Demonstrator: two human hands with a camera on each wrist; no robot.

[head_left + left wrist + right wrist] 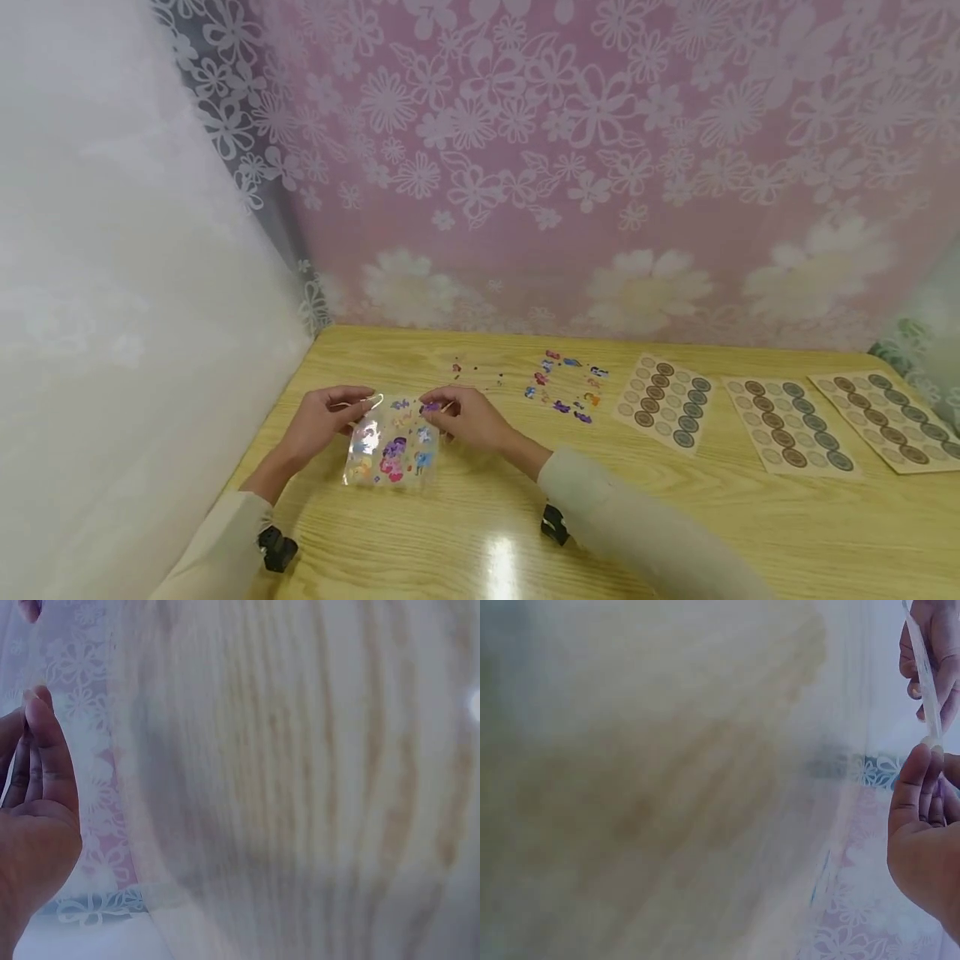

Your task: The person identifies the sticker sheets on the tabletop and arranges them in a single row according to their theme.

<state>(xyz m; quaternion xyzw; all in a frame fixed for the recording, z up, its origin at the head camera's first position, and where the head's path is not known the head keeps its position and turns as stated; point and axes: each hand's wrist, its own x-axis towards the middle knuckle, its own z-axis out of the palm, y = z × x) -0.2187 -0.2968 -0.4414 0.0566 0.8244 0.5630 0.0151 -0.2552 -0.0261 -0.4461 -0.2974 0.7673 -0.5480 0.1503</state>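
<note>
A clear sticker sheet with colourful cartoon figures is held up between the two hands, tilted above the table and glossy with reflected light. My left hand pinches its upper left corner. At the upper right corner, the thumb and fingers of my right hand pinch the sheet beside a purple figure. The left wrist view has the left hand at its left edge, fingertips together. In the right wrist view the sheet's thin edge runs up from the right hand towards the other hand.
Flat on the wooden table behind the right hand lie two clear sheets, one with a few small stickers, one fuller. Three cards of round brown and grey stickers line up to the right. A flowered curtain hangs behind.
</note>
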